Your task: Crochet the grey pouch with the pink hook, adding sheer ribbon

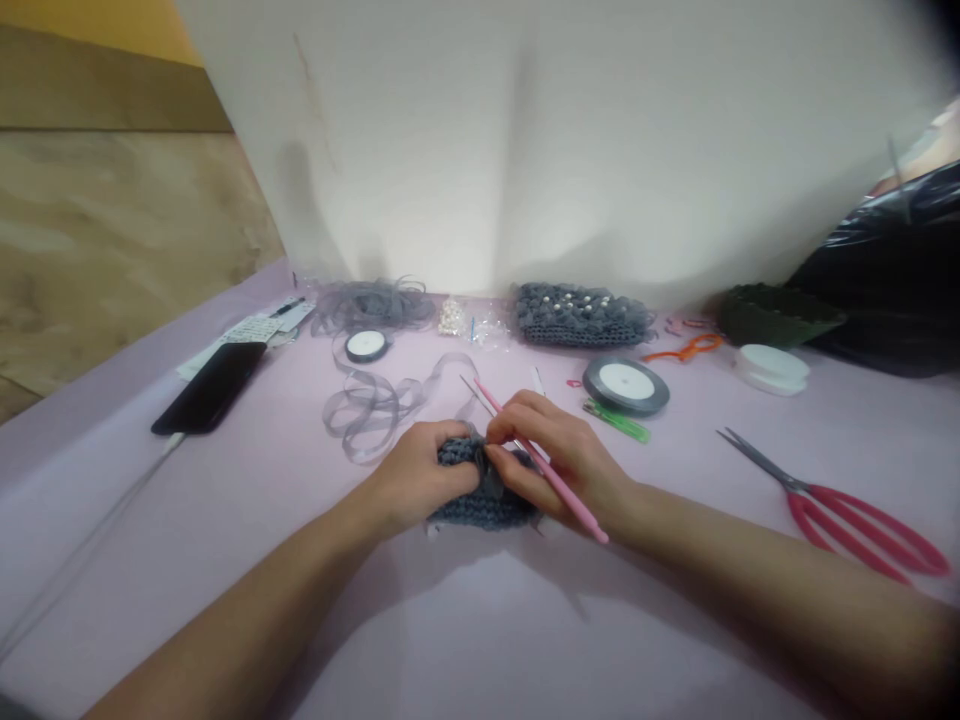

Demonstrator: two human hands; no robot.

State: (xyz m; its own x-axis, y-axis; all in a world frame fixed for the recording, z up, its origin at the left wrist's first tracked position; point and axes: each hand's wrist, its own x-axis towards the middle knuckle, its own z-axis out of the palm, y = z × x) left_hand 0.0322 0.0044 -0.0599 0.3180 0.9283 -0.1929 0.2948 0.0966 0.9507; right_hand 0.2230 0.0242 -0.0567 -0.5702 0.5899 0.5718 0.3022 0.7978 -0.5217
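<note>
My left hand (416, 478) grips a grey crocheted piece (480, 508) from the left, its fingers curled over the top edge. My right hand (555, 455) holds a pink crochet hook (544, 465) in a pencil-like grip, with its metal tip among the stitches near my left fingers. The two hands nearly touch above the piece. Part of the crocheted piece is hidden behind my fingers. Loose sheer grey ribbon (371, 410) lies just beyond my left hand.
A lilac cloth covers the table. On it are a black smartphone (210, 388), ribbon spools (626, 386), a beaded grey crocheted piece (577, 316), a dark green crocheted basket (776, 315) and red-handled scissors (832, 510). A white wall stands behind; a black plastic bag (885, 270) sits at right.
</note>
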